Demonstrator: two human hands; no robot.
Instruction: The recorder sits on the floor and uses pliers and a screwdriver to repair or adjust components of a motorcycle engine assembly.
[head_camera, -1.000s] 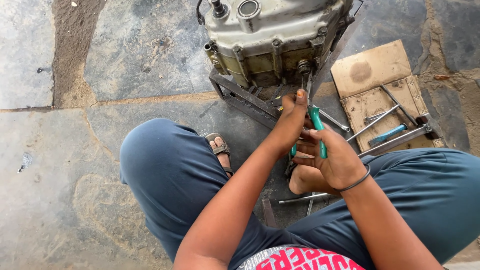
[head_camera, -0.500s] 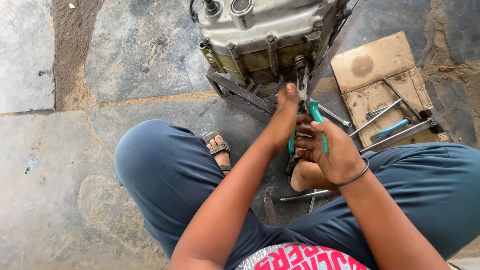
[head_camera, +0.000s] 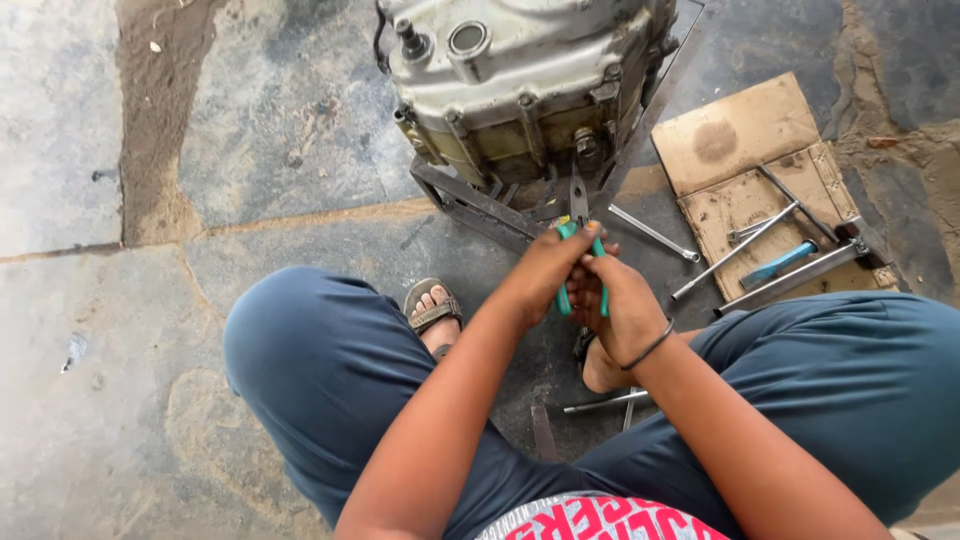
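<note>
1. Green-handled pliers (head_camera: 580, 262): both your hands grip them, nose up against a bolt on the lower edge of the engine casing (head_camera: 520, 80). A second ago they sat lower and tilted, away from the casing; now they stand upright and meet it.
2. Left hand (head_camera: 545, 275) is wrapped around the handles, fingers pressed together on them. Right hand (head_camera: 620, 310) clasps the same handles from the other side, pinching them closed.
3. The casing sits on a metal stand (head_camera: 470, 205), just ahead of your knees.
4. Right of it, well apart: cardboard (head_camera: 735, 140) with a blue-handled screwdriver (head_camera: 778, 264) and long wrenches (head_camera: 735, 250), unmoved since earlier.
5. Sandalled foot (head_camera: 432, 305) is between your legs.
</note>
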